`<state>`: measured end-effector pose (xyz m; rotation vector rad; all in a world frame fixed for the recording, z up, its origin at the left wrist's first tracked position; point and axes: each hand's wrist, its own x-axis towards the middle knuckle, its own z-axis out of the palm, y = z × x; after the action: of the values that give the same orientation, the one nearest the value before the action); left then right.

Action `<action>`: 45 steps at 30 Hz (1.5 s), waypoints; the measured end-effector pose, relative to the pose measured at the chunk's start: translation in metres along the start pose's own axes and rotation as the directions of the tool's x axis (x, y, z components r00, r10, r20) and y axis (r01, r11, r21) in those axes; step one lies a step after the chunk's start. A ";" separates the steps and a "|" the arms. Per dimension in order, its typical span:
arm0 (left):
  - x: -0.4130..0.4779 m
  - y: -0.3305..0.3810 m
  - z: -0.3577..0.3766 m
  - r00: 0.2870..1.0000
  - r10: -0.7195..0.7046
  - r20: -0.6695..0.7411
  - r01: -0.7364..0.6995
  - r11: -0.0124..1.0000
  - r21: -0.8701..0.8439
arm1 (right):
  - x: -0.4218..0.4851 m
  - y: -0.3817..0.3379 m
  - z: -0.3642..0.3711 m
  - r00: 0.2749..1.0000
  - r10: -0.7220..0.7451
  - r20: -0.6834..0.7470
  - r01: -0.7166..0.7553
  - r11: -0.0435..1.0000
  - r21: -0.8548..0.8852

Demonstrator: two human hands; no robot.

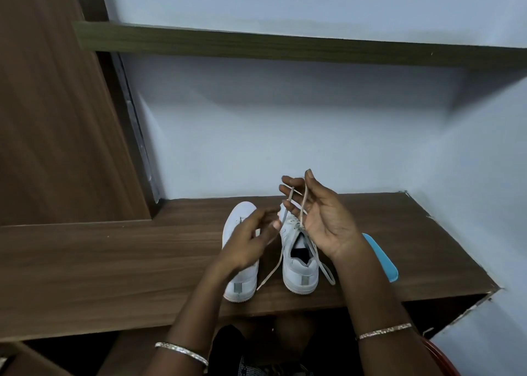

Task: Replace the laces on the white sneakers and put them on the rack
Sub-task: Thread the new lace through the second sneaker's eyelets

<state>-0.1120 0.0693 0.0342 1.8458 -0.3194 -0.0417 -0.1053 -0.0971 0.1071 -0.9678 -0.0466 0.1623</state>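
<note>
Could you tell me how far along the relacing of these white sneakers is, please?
Roughly midway, it seems. Done: a lace threads the eyelets of the right sneaker. In hand: the right hand holds that lace's strands, untied, with the ends trailing onto the wooden shelf; the blurred left hand is close beside them. Left: the left sneaker, whose lacing that hand hides, and racking both.

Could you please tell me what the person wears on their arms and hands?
Each wrist carries a thin, sparkling metallic bangle: the left bangle and the right bangle. No sleeves show, and the left hand and right hand wear no gloves.
</note>
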 end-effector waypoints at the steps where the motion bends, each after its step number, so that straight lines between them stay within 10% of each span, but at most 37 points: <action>1: 0.001 0.001 0.008 1.000 0.006 -0.004 -0.006 0.999 -0.038 | -0.001 -0.001 0.002 1.000 -0.010 0.019 0.010 1.000 -0.022; 11: -0.002 -0.032 0.036 0.993 -0.110 0.038 0.101 0.975 0.199 | 0.011 -0.025 -0.006 0.974 -0.174 -0.147 0.156 0.979 -0.127; 18: 0.007 0.007 0.022 0.973 -0.126 -0.192 0.055 0.940 -0.338 | 0.021 0.002 -0.013 0.963 -0.212 -0.164 0.103 0.859 -0.501; 23: 0.012 0.016 0.022 0.987 -0.118 -0.113 0.077 0.946 -0.314 | 0.020 0.027 -0.006 0.985 -0.083 -0.152 0.032 0.950 -0.310; 31: 0.026 -0.023 0.024 0.886 -0.070 -0.458 0.025 0.994 -0.103 | 0.035 0.057 -0.004 0.988 -0.025 -0.152 -0.016 0.964 -0.265; 45: 0.046 -0.052 0.004 0.966 -0.084 -0.244 0.062 0.993 -0.096 | 0.070 0.085 -0.004 0.988 0.036 -0.152 -0.069 0.974 -0.218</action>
<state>-0.0581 0.0678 -0.0099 1.7520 -0.0731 0.1214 -0.0456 -0.0425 0.0327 -1.2033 0.0991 0.1358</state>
